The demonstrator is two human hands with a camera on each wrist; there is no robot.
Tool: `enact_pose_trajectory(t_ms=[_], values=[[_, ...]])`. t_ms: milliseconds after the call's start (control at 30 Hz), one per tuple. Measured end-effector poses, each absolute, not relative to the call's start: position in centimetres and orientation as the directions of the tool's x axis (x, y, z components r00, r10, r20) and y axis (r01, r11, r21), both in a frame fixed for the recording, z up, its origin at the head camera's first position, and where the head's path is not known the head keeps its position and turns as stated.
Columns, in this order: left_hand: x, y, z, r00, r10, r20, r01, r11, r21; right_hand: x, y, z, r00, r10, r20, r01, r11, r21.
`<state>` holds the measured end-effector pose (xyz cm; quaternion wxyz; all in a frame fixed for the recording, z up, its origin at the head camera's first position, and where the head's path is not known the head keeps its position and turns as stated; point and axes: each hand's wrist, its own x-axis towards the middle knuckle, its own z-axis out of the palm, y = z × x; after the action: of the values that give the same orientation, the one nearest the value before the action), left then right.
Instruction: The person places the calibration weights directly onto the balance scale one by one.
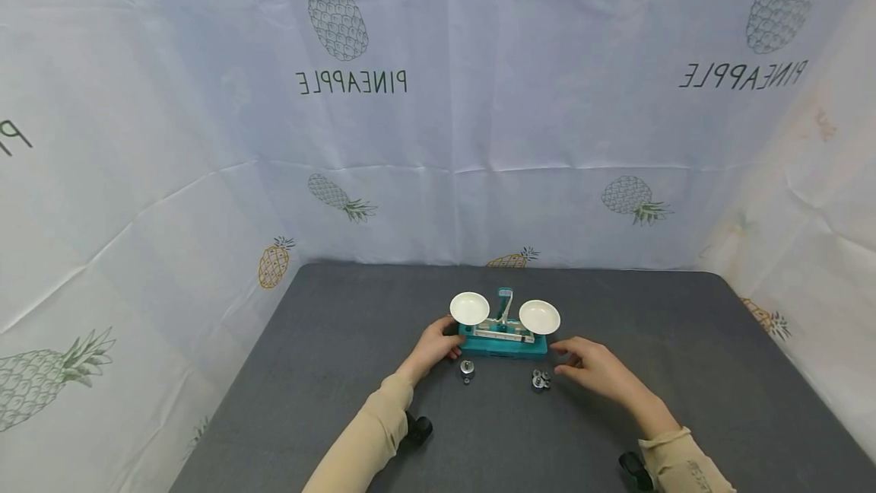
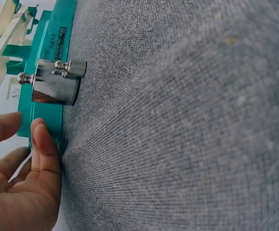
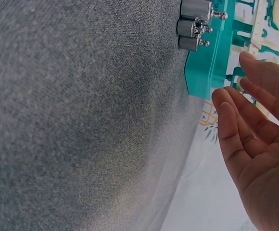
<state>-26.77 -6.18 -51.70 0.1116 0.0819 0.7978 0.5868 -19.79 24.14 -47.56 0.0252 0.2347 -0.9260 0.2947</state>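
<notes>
A teal balance scale with two white pans stands on the dark grey table. My left hand is at the left end of its base, fingers loosely bent. In the left wrist view the fingertips overlap the teal base; whether they touch it, I cannot tell. Just off the right end is my right hand, its fingers relaxed and holding nothing. A large metal weight with smaller ones stands before the base at left. More metal weights cluster at front right.
The grey cloth-covered table extends around the scale. White curtains printed with pineapples hang behind it and along both sides. Dark wrist devices are worn under both sleeves.
</notes>
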Motion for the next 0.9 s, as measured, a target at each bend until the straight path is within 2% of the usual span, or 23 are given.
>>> enact_pose_trajectory(t_ms=[100,200,500,900], values=[[-26.7,-6.2,-51.7,-0.96,0.27,-0.08,0.006,0.304,0.953,-19.9,24.1,-47.8,-0.86,-0.443,0.254,-0.506,0.677,-0.533],[-26.7,-6.2,-51.8,-0.959,0.272,-0.081,0.007,0.308,0.951,-19.9,24.1,-48.0,-0.851,-0.453,0.265,-0.52,0.659,-0.544],[-26.7,-6.4,-52.0,-0.958,0.275,-0.076,0.015,0.316,0.949,-20.2,23.7,-48.1,-0.89,-0.447,0.091,-0.413,0.703,-0.579],[-26.7,-6.3,-51.9,-0.957,0.276,-0.09,0.002,0.317,0.948,-20.7,23.5,-49.1,-0.881,-0.472,0.022,-0.378,0.675,-0.634]])
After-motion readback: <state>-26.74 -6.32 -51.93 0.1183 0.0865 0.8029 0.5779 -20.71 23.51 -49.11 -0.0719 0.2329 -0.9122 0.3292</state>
